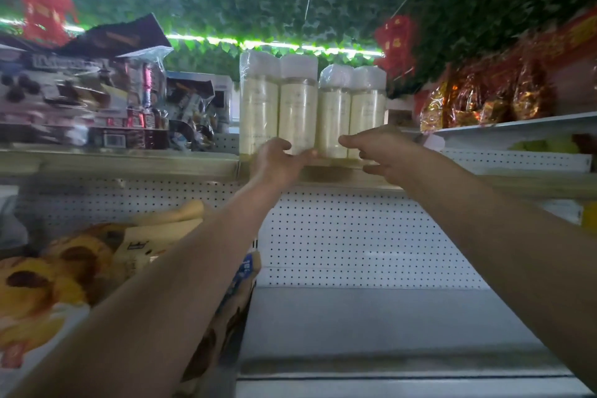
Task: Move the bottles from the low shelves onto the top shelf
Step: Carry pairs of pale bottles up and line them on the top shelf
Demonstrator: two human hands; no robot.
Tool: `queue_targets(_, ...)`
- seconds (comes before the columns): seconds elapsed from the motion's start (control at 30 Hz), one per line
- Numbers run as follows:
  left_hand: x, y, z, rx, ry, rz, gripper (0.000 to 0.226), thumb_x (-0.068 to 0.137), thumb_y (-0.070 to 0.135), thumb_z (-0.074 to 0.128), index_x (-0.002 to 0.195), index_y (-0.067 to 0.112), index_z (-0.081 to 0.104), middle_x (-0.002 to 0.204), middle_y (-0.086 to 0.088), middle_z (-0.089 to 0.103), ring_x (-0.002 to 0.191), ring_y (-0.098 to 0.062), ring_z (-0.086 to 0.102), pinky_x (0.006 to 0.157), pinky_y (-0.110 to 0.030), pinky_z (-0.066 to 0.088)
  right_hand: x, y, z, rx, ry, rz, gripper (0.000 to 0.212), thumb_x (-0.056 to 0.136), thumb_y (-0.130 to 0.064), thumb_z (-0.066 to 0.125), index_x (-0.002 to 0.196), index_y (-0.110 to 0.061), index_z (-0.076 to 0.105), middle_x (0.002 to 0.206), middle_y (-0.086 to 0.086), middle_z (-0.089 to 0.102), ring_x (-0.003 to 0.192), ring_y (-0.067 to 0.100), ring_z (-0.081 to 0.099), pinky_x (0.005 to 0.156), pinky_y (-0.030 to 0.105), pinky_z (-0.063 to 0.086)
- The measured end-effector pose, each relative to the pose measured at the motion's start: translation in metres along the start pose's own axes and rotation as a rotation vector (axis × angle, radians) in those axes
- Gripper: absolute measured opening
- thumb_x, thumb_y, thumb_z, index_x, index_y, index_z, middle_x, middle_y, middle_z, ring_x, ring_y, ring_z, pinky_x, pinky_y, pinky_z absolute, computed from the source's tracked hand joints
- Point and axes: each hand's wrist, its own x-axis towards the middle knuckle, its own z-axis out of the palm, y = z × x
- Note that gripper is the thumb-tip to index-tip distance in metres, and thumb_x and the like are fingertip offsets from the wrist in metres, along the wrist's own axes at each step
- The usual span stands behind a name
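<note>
Bottles (311, 107) upright on top shelf (129, 160)

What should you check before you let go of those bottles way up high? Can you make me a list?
1. All four bottles on the top shelf: ok.
2. Bottles standing upright: ok.
3. Bottles well back from the shelf edge: not ok, they stand near the front.
4. Left hand steadying the bottle bases: ok, fingers touch them.
5. Right hand gripping anything: cannot tell, blurred.
6. Lower shelf holds no more bottles: ok in the part visible.
</note>
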Motion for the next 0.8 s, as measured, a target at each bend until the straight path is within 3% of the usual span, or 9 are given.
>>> queue_targets(0.1,-0.017,-0.018,-0.027,-0.065,-0.092,-0.082,0.066,0.087,0.045,0.071,0.140,0.009,0.052,0.127,-0.008,0.061,0.105,-0.024,0.064,0.096,-0.038,0.054,-0.023,0.014,0.025,-0.028,-0.015,0.045,0.065,0.076,-0.035,0.089,0.128,-0.009,0.060,0.132,0.006,0.061,0.117,0.023,0.061,0.087,0.037,0.058)
queue_targets(0.2,-0.033,-0.044,-0.054,-0.138,-0.153,-0.165,0.061,0.086,0.045,0.073,0.133,0.009,0.059,0.118,-0.007,0.066,0.106,-0.024,0.065,0.089,-0.034,0.057,-0.045,0.034,0.050,-0.031,-0.051,0.101,0.074,0.074,-0.038,0.090,0.133,-0.010,0.056,0.134,0.007,0.060,0.116,0.023,0.061,0.093,0.040,0.058)
queue_targets(0.3,-0.052,-0.075,-0.076,-0.206,-0.193,-0.246,0.041,0.084,0.045,0.076,0.106,0.012,0.066,0.105,-0.007,0.065,0.105,-0.026,0.065,0.096,-0.039,0.055,-0.072,0.057,0.075,-0.007,-0.119,0.183,0.068,0.079,-0.032,0.087,0.135,-0.009,0.056,0.139,0.008,0.057,0.122,0.022,0.058,0.099,0.041,0.054)
queue_targets(0.4,-0.074,-0.102,-0.090,-0.245,-0.238,-0.371,0.037,0.085,0.041,0.076,0.081,0.011,0.055,0.104,-0.011,0.058,0.092,-0.021,0.061,0.090,-0.033,0.052,-0.096,0.079,0.096,-0.003,-0.155,0.246,0.058,0.080,-0.031,0.087,0.127,-0.007,0.062,0.140,0.009,0.058,0.123,0.023,0.057,0.098,0.041,0.054)
queue_targets(0.43,-0.082,-0.114,-0.095,-0.246,-0.253,-0.416,0.036,0.085,0.041,0.077,0.084,0.010,0.056,0.106,-0.012,0.059,0.094,-0.020,0.061,0.090,-0.035,0.052,-0.104,0.088,0.104,-0.014,-0.165,0.270,0.057,0.079,-0.032,0.087,0.125,-0.007,0.064,0.139,0.009,0.058,0.122,0.024,0.058,0.099,0.042,0.054)
queue_targets(0.53,-0.109,-0.155,-0.104,-0.250,-0.330,-0.555,0.059,0.084,0.045,0.076,0.122,0.004,0.060,0.121,-0.010,0.065,0.109,-0.021,0.062,0.095,-0.035,0.053,-0.132,0.118,0.130,-0.006,-0.198,0.337,0.056,0.083,-0.026,0.084,0.129,-0.004,0.061,0.138,0.009,0.058,0.122,0.023,0.056,0.094,0.039,0.053)
queue_targets(0.63,-0.138,-0.191,-0.107,-0.256,-0.351,-0.682,0.039,0.090,0.040,0.070,0.114,0.010,0.061,0.112,-0.006,0.063,0.106,-0.020,0.060,0.102,-0.038,0.050,-0.159,0.150,0.152,0.022,-0.244,0.414,0.058,0.084,-0.023,0.084,0.131,-0.002,0.059,0.139,0.012,0.057,0.125,0.024,0.054,0.097,0.041,0.051)
queue_targets(0.73,-0.165,-0.223,-0.109,-0.317,-0.421,-0.783,0.024,0.098,0.039,0.061,0.086,0.018,0.059,0.082,-0.001,0.054,0.073,-0.014,0.051,0.066,-0.025,0.044,-0.183,0.180,0.173,-0.019,-0.278,0.494,0.058,0.084,-0.025,0.083,0.132,-0.002,0.059,0.136,0.012,0.058,0.125,0.026,0.055,0.101,0.042,0.052)
queue_targets(0.8,-0.182,-0.243,-0.109,-0.303,-0.431,-0.832,0.027,0.098,0.039,0.060,0.079,0.020,0.057,0.071,-0.001,0.050,0.064,-0.016,0.045,0.058,-0.025,0.037,-0.196,0.201,0.188,-0.037,-0.293,0.537,0.053,0.084,-0.024,0.083,0.128,-0.003,0.061,0.132,0.013,0.060,0.122,0.026,0.057,0.100,0.043,0.053)
